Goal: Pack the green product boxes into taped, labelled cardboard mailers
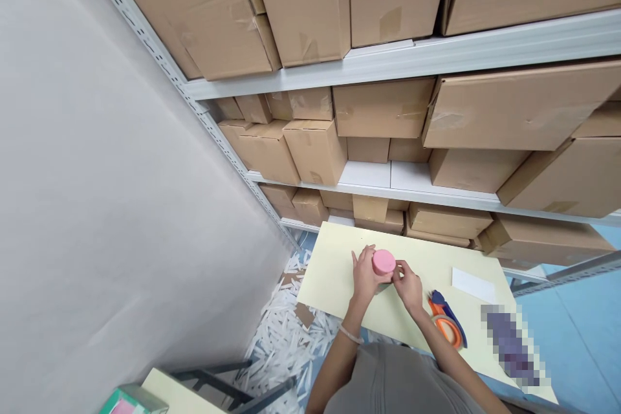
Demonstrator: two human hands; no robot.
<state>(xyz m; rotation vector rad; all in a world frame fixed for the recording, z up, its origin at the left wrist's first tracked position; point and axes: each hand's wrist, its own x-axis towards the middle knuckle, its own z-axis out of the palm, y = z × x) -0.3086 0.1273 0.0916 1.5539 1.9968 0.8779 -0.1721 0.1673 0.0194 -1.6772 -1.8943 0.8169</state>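
A small round container with a pink lid (383, 262) is held upright over the pale yellow table (334, 265). My left hand (365, 277) is closed around its left side, with the thumb across the front below the lid. On the other side, my right hand (409, 286) has its fingers bent in a pinch against the container's right edge. Most of the container's body is hidden beneath the lid and behind my fingers. To the right of my right hand lies an orange and dark blue tape dispenser (446, 322).
A white sheet of paper (473, 284) and a pixelated dark object (513, 346) lie at the table's right. Shelves (310, 81) of cardboard boxes (383, 110) stand behind. White paper strips (276, 330) litter the floor. A green box (133, 400) sits lower left.
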